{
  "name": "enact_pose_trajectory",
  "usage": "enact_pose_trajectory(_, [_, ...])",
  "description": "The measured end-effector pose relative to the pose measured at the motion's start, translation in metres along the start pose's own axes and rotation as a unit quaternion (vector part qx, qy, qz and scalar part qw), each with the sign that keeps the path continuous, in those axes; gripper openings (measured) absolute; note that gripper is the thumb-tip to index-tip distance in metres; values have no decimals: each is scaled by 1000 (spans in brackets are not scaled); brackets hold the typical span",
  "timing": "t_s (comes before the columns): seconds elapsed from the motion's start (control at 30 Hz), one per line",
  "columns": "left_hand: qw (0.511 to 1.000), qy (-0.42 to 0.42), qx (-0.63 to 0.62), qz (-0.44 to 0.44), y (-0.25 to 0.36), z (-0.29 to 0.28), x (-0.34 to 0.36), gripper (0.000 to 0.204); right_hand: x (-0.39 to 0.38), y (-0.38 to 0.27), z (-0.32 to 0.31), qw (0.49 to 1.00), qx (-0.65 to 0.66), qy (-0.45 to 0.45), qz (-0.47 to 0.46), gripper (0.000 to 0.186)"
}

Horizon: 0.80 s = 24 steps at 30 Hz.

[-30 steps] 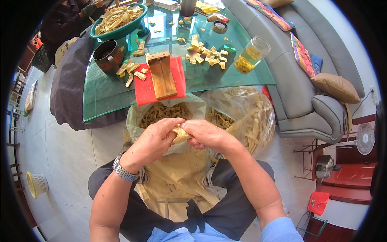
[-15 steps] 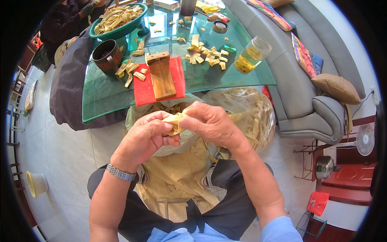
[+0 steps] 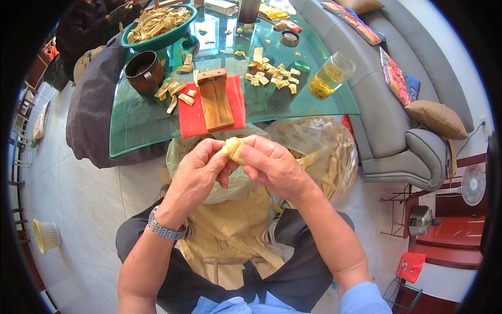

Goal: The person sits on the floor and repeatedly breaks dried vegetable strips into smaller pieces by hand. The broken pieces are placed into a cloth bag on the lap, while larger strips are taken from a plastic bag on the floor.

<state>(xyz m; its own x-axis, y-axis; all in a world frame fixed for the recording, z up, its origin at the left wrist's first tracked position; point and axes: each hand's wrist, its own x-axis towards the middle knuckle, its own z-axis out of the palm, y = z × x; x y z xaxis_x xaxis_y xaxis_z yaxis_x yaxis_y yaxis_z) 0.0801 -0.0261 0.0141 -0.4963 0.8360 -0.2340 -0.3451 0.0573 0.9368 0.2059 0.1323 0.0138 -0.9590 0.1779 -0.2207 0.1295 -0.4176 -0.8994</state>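
Strip of pale yellow, dried-looking material (image 3: 233,150), folded into a small bundle, sits between the two hands, just beyond the near edge of the glass worktop (image 3: 272,109) and over an open, whitish plastic sack (image 3: 225,191). The left hand (image 3: 203,163) pinches its left end between thumb and fingers; the right hand (image 3: 270,160) grips the other end, thumb laid along it. A metal-banded wristwatch (image 3: 163,229) circles the left wrist. Right of the sack stands a clear plastic bag (image 3: 334,152) filled with similar strips.

On the worktop, a grooved wooden block (image 3: 216,104) with a crosspiece at its far end lies on a red cloth (image 3: 189,119). Left of it are loose yellowish pieces (image 3: 172,90) and a dark mug (image 3: 143,72); farther back, a green basin (image 3: 128,44) is heaped with more strips. Short cut pieces (image 3: 274,74) are scattered to the right of the block, near a glass jar (image 3: 332,76) holding liquid and something yellow. A round lid (image 3: 289,38) lies behind them. Beyond the worktop's right edge runs a grey sofa (image 3: 384,123) with a brown cushion (image 3: 437,119). At the upper left, another person (image 3: 83,31) is partly visible.
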Motion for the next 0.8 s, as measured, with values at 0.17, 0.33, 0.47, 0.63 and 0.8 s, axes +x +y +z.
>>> enact_pose_trajectory(0.17, [995, -22, -92, -43, 15, -13, -7, 31, 5, 3, 6, 996, -91, -13, -12, 32])
enact_pose_trajectory(0.33, [999, -3, 16, -41, 18, -17, -6, 25, 11, 16, 4, 994, -109, -12, -22, 32])
enact_pose_trajectory(0.47, [998, 29, 43, -33, 17, -16, -10, 21, 11, 22, 7, 973, -215, 9, -82, 36])
enact_pose_trajectory(0.63, [996, 25, 62, -55, 24, -30, -19, 19, 9, -5, 11, 941, -338, 4, -34, 27])
enact_pose_trajectory(0.8, [998, 51, 18, -42, 28, -40, -24, 18, 9, 5, 4, 943, -321, 26, -78, 21])
